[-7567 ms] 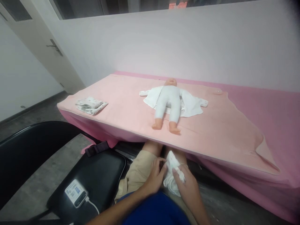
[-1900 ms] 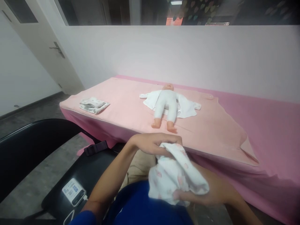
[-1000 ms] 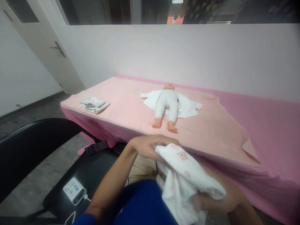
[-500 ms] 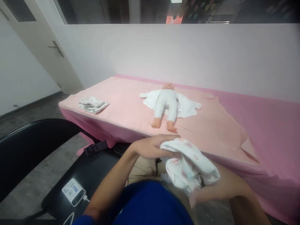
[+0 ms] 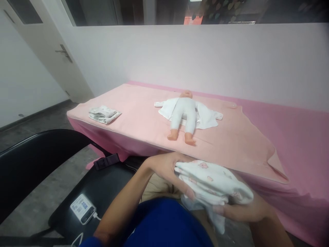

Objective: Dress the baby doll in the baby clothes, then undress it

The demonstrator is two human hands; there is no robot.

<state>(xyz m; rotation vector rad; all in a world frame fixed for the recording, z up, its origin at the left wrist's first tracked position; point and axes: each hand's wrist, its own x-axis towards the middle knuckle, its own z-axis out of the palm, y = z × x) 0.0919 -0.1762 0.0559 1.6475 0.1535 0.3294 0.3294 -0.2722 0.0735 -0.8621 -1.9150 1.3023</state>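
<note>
Between my two hands, above my lap, is a bunched white cloth with small pink printed figures; its exact kind does not show. My left hand grips its left end, thumb on the near side and fingers behind. The lower right part is pinched by my right hand, whose far fingers are hidden under the fabric. A thin, see-through layer, perhaps plastic, hangs below the cloth. Beyond it, a baby doll in white leggings lies on its back, feet towards me, on a spread white long-sleeved top.
A pale pink mat covers the pink-draped table. Folded patterned cloths lie at its left end. On my left, a black chair holds a phone and a white power bank with a cable.
The cloth has been drawn out wider and flatter, with its folds now running lengthwise. My right hand has shifted a little to the right with its end, and my left thumb lies lower.
</note>
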